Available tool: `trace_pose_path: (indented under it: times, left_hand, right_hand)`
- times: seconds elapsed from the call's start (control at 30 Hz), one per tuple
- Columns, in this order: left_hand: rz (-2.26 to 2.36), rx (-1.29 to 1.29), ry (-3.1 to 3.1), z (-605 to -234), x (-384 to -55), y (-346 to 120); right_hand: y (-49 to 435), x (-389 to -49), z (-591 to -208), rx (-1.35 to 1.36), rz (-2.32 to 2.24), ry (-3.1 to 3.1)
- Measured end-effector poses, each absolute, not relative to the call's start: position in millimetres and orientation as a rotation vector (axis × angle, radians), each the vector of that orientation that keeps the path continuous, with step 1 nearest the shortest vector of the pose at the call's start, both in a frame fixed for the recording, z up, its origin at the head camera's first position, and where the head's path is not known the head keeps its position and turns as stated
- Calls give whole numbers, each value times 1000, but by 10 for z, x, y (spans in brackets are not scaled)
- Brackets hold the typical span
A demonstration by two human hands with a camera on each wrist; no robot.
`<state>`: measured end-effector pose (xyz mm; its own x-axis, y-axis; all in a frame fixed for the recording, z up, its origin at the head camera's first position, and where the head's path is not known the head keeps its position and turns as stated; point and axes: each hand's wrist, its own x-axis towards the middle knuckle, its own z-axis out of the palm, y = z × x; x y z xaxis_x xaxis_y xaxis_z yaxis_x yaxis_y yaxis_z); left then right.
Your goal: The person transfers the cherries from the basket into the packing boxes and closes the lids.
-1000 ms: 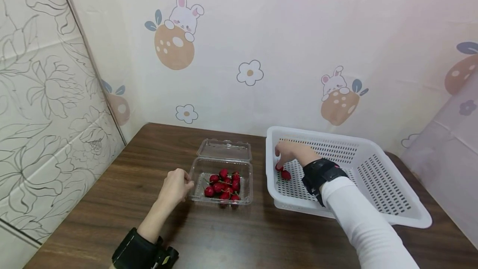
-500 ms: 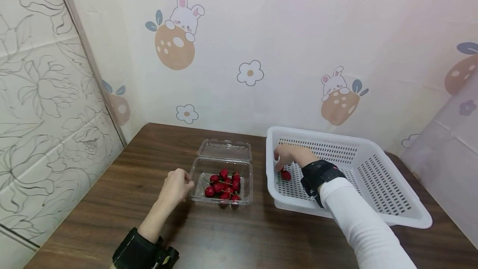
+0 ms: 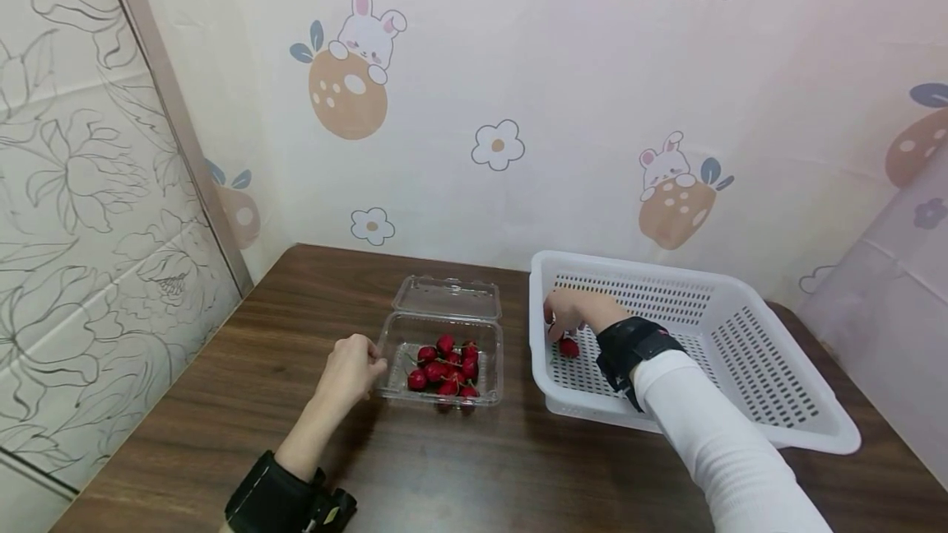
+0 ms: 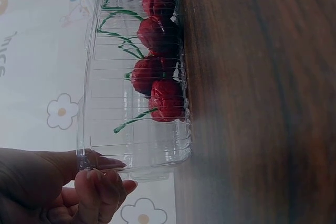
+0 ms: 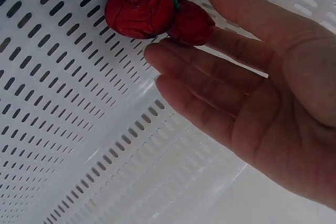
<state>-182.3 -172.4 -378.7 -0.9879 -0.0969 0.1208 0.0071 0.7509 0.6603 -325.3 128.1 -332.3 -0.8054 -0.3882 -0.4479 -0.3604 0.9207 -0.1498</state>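
My left hand [image 3: 354, 368] pinches the left wall of a clear plastic clamshell container [image 3: 388, 336]; in the left wrist view, thumb and fingers [image 4: 100, 192] lie on either side of its edge. Several red, wrinkled cherries [image 4: 167, 100] with green stems are in the container. My right hand [image 3: 573, 308] reaches down into the left end of a white perforated basket [image 3: 748, 410]. In the right wrist view two cherries [image 5: 139, 11] lie there; relaxed fingers [image 5: 210, 69] reach under and beside the nearer cherry [image 5: 191, 23], while the thumb stands apart from it.
The container's clear lid [image 3: 447, 297] lies folded back toward the wall. A brown wooden table [image 3: 444, 475] carries both the container and the basket. Patterned sheets [image 3: 578, 89] rise behind the table and along its sides.
My right hand has shifted slightly in the basket, and one of the two cherries there has gone behind its fingers in the head view. My left hand has stayed at the container.
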Motion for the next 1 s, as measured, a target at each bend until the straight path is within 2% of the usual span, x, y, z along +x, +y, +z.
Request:
trace_pose_path:
  times: [1.0]
  left_hand:
    - [-1047,85,-2821,-3727,-1854,-1733]
  right_hand:
    - [1282,-3204,-3262,-565,3,2566]
